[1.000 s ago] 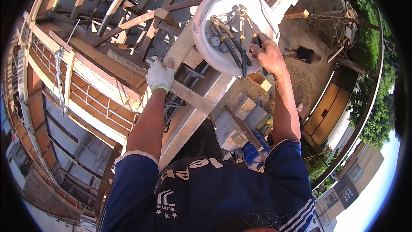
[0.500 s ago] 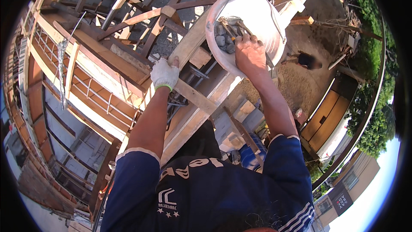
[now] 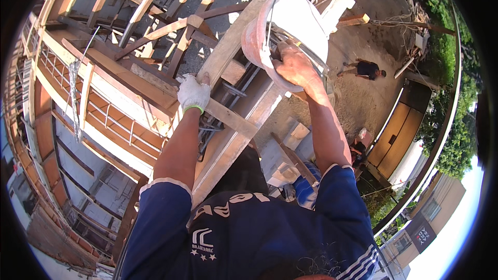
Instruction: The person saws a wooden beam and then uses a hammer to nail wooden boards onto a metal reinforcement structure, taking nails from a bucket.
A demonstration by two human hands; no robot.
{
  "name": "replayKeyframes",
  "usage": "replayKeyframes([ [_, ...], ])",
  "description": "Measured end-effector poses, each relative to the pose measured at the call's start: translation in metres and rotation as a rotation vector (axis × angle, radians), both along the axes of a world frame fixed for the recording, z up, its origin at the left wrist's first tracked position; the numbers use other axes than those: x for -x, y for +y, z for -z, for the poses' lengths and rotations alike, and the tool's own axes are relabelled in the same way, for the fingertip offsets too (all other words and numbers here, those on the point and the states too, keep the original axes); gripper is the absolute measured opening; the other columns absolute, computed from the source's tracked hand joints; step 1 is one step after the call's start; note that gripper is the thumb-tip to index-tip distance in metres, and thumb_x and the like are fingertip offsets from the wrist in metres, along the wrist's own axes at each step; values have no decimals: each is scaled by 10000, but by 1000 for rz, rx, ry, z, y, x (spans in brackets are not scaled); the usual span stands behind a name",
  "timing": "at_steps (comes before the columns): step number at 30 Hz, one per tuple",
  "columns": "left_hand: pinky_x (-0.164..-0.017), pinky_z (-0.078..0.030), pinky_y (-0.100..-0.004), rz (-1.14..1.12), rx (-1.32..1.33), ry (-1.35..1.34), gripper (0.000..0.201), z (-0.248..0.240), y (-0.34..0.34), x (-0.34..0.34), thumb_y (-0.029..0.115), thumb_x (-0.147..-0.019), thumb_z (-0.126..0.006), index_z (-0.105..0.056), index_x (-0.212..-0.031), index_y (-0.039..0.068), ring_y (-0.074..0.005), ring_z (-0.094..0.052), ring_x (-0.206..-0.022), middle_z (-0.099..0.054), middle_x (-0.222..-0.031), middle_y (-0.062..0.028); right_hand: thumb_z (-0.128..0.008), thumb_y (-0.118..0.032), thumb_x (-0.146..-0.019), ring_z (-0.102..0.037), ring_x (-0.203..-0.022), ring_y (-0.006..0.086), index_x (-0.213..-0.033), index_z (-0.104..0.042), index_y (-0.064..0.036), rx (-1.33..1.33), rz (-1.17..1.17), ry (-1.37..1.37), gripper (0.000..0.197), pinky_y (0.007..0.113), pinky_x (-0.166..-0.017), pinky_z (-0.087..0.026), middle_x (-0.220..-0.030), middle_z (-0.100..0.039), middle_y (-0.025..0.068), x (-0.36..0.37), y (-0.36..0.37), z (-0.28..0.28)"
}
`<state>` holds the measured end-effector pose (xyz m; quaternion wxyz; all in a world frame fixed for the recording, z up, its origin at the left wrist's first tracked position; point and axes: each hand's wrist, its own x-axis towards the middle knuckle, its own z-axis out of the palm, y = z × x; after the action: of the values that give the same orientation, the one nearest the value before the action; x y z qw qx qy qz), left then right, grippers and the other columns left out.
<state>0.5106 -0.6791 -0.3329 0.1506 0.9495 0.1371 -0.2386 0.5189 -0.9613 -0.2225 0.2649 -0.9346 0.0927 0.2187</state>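
Note:
My left hand, in a white work glove with the thumb bare, is closed over the edge of a long wooden beam. Ahead and to the right, a pale, worn bucket with a wire handle leans over the formwork. My bare right hand reaches into its mouth with bent fingers, beside some thin tool handles. What those fingers grip is hidden. The bucket's wall now covers most of its contents.
Steel bars run inside the formwork, crossed by a short board. Tie wire hangs at the left. Far below on the right, a person is on the dirt ground, with a blue drum nearer me.
The bucket has tipped and shifted slightly left, so the grey chunks inside are hidden. My right hand moved with it. My left hand stays on the beam. The person below now shows more clearly.

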Motion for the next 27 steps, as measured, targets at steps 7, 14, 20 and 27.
replayKeyframes([
  [7,-976,-486,-474,15,39,-12,626,1,2,1,539,-927,-538,-633,-1248,10,-396,-634,-1129,-663,-1186,-260,-498,-210,-910,-464,-1281,448,-1238,-606,86,286,-84,69,454,584,-1035,-389,-1441,-414,286,-2,74,28],
  [14,-958,-495,-475,34,14,32,617,-4,0,-2,540,-925,-541,-649,-1209,3,-392,-644,-1107,-677,-1147,-248,-438,-238,-975,-452,-1290,420,-1229,-661,-4,494,-113,17,411,582,-1058,-343,-1425,-451,199,-16,37,34],
  [20,-960,-494,-472,25,39,-39,609,-1,1,2,543,-929,-532,-656,-1189,5,-391,-649,-1098,-682,-1137,-247,-404,-238,-994,-509,-1261,417,-1309,-621,-46,497,-153,-7,428,621,-1042,-353,-1438,-482,201,-25,28,52],
  [27,-967,-492,-467,38,25,10,624,-9,-1,0,545,-932,-527,-644,-1214,1,-386,-641,-1125,-669,-1179,-254,-497,-195,-933,-530,-1261,435,-1310,-608,-59,557,-152,112,416,628,-1043,-375,-1412,-483,246,-20,26,-8],
])
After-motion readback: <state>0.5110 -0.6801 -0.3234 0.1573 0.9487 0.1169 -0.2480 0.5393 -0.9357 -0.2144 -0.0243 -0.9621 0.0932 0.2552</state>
